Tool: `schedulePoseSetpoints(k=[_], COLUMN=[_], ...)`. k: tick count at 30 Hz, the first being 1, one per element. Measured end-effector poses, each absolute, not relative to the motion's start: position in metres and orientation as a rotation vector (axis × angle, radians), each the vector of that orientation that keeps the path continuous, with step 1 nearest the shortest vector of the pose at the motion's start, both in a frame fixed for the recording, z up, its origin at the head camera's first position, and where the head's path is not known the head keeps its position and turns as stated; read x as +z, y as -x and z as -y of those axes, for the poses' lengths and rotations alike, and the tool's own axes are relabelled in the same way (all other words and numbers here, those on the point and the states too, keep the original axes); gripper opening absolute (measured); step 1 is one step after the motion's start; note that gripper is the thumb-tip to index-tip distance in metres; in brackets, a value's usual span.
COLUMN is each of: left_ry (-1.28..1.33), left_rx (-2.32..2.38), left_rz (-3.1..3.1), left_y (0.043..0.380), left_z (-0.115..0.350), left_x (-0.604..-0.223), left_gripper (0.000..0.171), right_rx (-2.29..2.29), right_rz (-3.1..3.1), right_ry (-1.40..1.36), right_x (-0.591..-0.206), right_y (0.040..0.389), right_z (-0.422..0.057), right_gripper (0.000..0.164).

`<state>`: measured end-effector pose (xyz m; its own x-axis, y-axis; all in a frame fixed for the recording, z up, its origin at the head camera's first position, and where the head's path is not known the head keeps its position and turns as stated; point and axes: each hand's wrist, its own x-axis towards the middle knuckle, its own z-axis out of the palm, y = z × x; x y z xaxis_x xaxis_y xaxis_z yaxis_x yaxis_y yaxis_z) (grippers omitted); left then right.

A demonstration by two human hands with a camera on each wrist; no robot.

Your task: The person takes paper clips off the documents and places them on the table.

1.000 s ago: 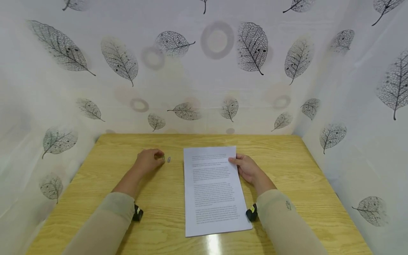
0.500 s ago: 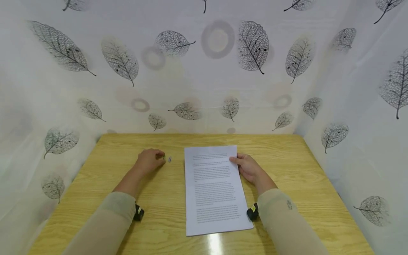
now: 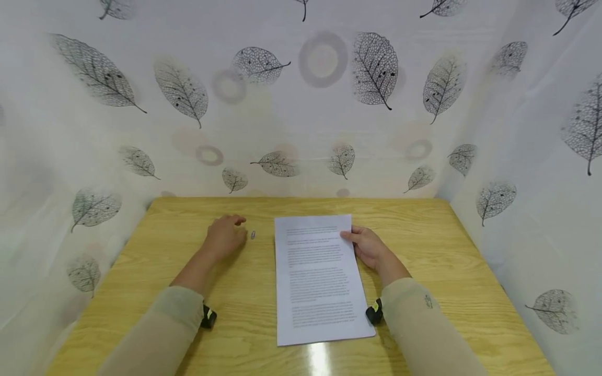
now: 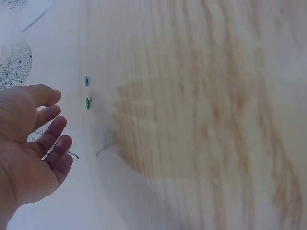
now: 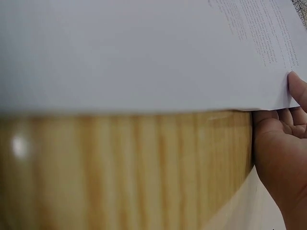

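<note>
My left hand (image 3: 226, 235) is over the left part of the table, its fingers loosely bent and holding nothing. Two small paper clips lie on the wood beyond its fingertips in the left wrist view: a blue paper clip (image 4: 87, 81) and a green paper clip (image 4: 88, 103). In the head view one paper clip (image 3: 253, 235) shows just right of the hand; the green one is hidden there. My right hand (image 3: 369, 248) grips the upper right edge of printed paper sheets (image 3: 315, 282), the thumb on top and the fingers underneath. The right wrist view shows this right hand (image 5: 283, 153) at the edge too.
A wooden table (image 3: 235, 324) bears everything. Behind it and at both sides hangs a pale curtain (image 3: 282, 120) with a leaf print. A small black device (image 3: 209, 316) sits at the left wrist, another black device (image 3: 374, 312) at the right.
Earlier, the left thumb and fingertips were at the green paper clip; now the fingers have parted and lifted away from it. The right hand keeps its grip on the paper sheets.
</note>
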<state>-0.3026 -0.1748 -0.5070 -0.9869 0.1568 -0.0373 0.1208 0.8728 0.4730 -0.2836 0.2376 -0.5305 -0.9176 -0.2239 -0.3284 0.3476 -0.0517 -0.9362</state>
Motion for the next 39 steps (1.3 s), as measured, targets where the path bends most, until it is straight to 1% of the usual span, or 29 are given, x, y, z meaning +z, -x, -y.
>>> schedulePoseSetpoints(k=[7, 18, 27, 32, 39], left_ry=[-0.151, -0.197, -0.220, -0.227, -0.226], left_rx=[0.890, 0.930, 0.929, 0.946, 1.004], left_rz=[-2.930, -2.958, -2.957, -2.944, -2.932], left_y=[0.289, 0.261, 0.232, 0.222, 0.215], left_z=[0.170, 0.168, 0.170, 0.168, 0.164], left_x=[-0.498, -0.484, -0.475, -0.474, -0.476], left_gripper=[0.045, 0.042, 0.039, 0.038, 0.037], right_rx=[-2.011, -2.000, -1.820, -1.648, -1.477], right_rz=[-1.884, -2.006, -2.281, -2.425, -2.579], right_ry=[-0.153, -0.136, -0.192, -0.278, -0.362], right_x=[-0.532, -0.517, -0.506, -0.512, -0.517], right_y=[0.282, 0.274, 0.280, 0.288, 0.295], right_z=[-0.237, -0.235, -0.246, -0.248, -0.243], right_gripper=[0.044, 0.045, 0.046, 0.044, 0.042])
